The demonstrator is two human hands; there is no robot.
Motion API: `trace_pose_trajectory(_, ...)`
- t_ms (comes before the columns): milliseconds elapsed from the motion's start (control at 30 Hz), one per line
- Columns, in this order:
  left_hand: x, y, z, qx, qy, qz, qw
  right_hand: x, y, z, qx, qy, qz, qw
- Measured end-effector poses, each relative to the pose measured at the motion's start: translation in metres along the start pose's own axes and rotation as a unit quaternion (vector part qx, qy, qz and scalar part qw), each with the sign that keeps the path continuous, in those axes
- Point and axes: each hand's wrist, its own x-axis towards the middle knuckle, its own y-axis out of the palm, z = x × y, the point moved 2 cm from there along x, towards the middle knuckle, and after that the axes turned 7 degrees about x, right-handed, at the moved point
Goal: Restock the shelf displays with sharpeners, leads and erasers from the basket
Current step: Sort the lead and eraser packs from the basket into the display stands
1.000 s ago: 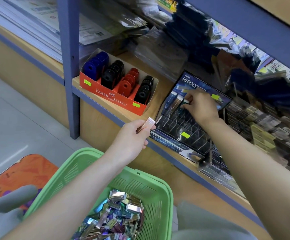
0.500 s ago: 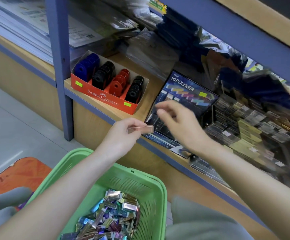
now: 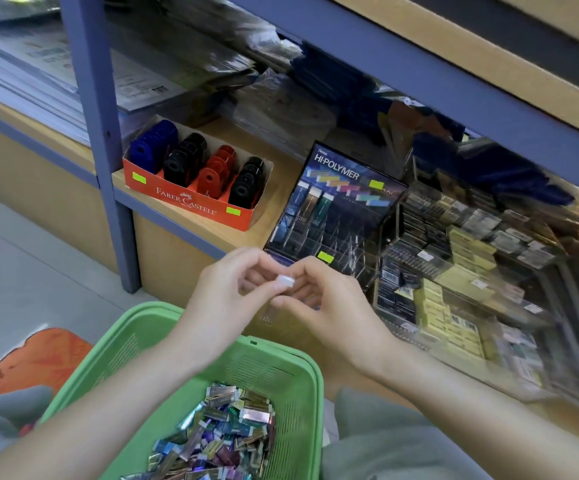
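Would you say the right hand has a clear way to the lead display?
Probably yes: the right hand is just in front of the lead display, nothing between them, though it pinches a small case.

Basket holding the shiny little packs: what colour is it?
The basket is light green, plain plastic with slotted walls; the head view shows it.

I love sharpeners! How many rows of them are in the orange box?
4. In the Faber-Castell box, from left: a blue row, a black row, a red row, and another black row. How many sharpeners each row holds is partly hidden.
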Motion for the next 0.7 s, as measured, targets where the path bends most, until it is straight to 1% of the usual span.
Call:
trace_pose_trajectory(67, -0.003, 0.004, -0.002, 0.047, 0.032, 0.013, 0.998, -0.005, -0.004, -0.003, 0.003, -0.005, -0.003, 1.000)
trace_pose_trajectory(167, 0.007, 0.006, -0.005, 0.173, 0.087, 0.035, 0.980, -0.008, -0.023, -0.007, -0.018, -0.009, -0.027, 0.999)
trace_pose_trajectory(267, 0.039, 0.001, -0.009, 0.240, 0.104, 0.029, 0.965, 0.001, -0.050, -0.014, -0.055, -0.006, -0.091, 0.994)
trace_pose_trajectory(333, 0.069, 0.000, -0.010, 0.266, 0.107, 0.015, 0.958, 0.014, -0.066, -0.024, -0.064, 0.002, -0.135, 0.989)
trace_pose_trajectory(433, 0.115, 0.006, -0.007, 0.270, 0.105, 0.007, 0.957, 0.039, -0.084, -0.040, -0.048, 0.024, -0.196, 0.979)
trace_pose_trajectory(500, 0.144, 0.014, -0.001, 0.261, 0.090, 0.010, 0.961, 0.057, -0.091, -0.046, -0.039, 0.024, -0.227, 0.973)
trace_pose_trajectory(600, 0.181, 0.025, 0.006, 0.217, 0.032, 0.017, 0.975, 0.082, -0.091, -0.051, -0.031, 0.011, -0.242, 0.970)
trace_pose_trajectory(700, 0.206, 0.036, 0.016, 0.186, -0.002, 0.035, 0.982, 0.100, -0.089, -0.057, -0.032, 0.004, -0.232, 0.972)
